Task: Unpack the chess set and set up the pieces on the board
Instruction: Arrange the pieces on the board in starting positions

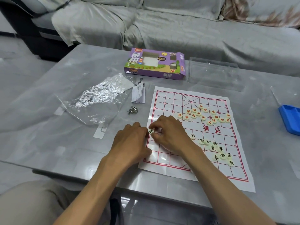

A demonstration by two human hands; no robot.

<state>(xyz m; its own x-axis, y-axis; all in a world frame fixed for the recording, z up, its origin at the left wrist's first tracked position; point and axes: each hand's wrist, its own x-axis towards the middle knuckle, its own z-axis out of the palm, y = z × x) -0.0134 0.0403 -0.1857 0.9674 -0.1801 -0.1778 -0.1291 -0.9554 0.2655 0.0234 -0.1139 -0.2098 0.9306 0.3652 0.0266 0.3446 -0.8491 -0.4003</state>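
A paper xiangqi board (191, 164) with red grid lines lies on the grey table. Several round cream pieces with red characters (203, 114) cluster on its far half. More cream pieces with black characters (217, 151) lie scattered on the near right part. My right hand (168, 132) pinches one black-character piece (151, 131) at the board's left edge. My left hand (131, 142) lies beside it, fingers curled, its fingertips touching the same piece at the board's left border.
The purple chess-set box (155, 64) lies at the table's far side, with a clear plastic tray (212, 72) to its right. A crumpled clear bag (97, 98), a leaflet (138, 93) and metal ring puzzles (132, 110) lie left of the board. A blue tray (290, 118) sits at the right edge.
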